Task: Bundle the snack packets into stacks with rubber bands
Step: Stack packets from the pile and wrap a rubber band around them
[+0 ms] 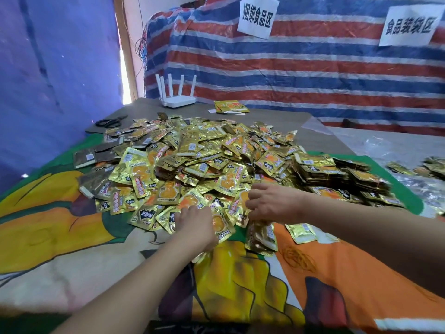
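Gold snack packets heaped just beyond both hands. Left hand curls onto loose packets; right hand, apart, holds a small stack underneath. Gathering step, likely; next: add packets, square edges, find a band.

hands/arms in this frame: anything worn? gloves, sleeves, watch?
Nothing worn. The left hand and right hand are bare, no gloves or rings visible. Both forearms are uncovered to the frame edge: no sleeves, watch or wristband.

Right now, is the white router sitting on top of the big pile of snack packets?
No, the white router stands on the bare table behind the pile of snack packets, apart from it.
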A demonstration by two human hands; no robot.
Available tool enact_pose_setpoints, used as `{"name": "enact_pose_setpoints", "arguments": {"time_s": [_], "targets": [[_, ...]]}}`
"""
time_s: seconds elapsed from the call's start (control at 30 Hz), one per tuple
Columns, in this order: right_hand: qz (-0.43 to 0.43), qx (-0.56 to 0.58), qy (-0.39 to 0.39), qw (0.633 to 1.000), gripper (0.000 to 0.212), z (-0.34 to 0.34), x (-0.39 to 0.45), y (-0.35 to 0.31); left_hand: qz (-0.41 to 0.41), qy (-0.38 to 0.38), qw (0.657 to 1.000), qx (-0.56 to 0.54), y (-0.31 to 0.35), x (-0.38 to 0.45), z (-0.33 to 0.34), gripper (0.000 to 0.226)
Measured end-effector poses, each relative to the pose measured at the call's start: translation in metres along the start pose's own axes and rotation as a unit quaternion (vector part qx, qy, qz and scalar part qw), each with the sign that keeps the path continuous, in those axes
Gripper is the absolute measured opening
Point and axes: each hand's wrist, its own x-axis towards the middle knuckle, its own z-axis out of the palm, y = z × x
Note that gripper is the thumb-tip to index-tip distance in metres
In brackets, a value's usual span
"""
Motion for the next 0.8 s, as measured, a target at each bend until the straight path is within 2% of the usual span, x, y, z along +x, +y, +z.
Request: {"name": "enact_pose_setpoints", "arguments": {"time_s": [0.1, 0.17, 0.23, 0.27, 0.33, 0.43, 0.53, 0.67, 0.73, 0.8], "targets": [[0.027, 0.027, 0.024, 0.999, 0.015, 0.0, -0.011, 0.001, 0.025, 0.055, 0.992, -0.112, -0.002, -0.006, 0.003, 0.057], [0.064, 0.086, -0.011, 0.994, 0.016, -0.001, -0.018, 0.003, 0.051, 0.076, 0.978, -0.187, -0.006, -0.011, 0.005, 0.068], [0.132, 0.154, -0.04, 0.978, 0.016, -0.004, -0.026, 0.006, 0.041, 0.06, 0.965, -0.251, -0.014, -0.015, 0.001, 0.084], [0.176, 0.19, -0.031, 0.965, 0.016, -0.006, -0.031, 0.008, 0.031, 0.05, 0.956, -0.287, -0.02, -0.017, -0.003, 0.082], [0.252, 0.263, 0.009, 0.931, 0.016, -0.013, -0.039, 0.014, 0.027, 0.053, 0.936, -0.347, -0.036, -0.016, -0.018, 0.056], [0.288, 0.306, 0.017, 0.907, 0.009, -0.027, -0.04, 0.021, 0.028, 0.061, 0.918, -0.39, -0.069, -0.007, -0.051, 0.027], [0.246, 0.289, -0.081, 0.922, 0.009, -0.038, -0.023, 0.021, 0.05, 0.034, 0.938, -0.341, -0.088, 0.003, -0.081, 0.02], [0.158, 0.213, -0.24, 0.934, 0.038, -0.039, 0.016, 0.002, 0.053, -0.009, 0.98, -0.19, -0.078, 0.02, -0.084, 0.033], [0.128, 0.183, -0.286, 0.932, 0.048, -0.031, 0.034, -0.008, 0.055, -0.049, 0.987, -0.144, -0.067, 0.027, -0.074, 0.043], [0.114, 0.167, -0.294, 0.934, 0.055, -0.022, 0.045, -0.013, 0.051, -0.073, 0.993, -0.083, -0.059, 0.032, -0.059, 0.056]]}}
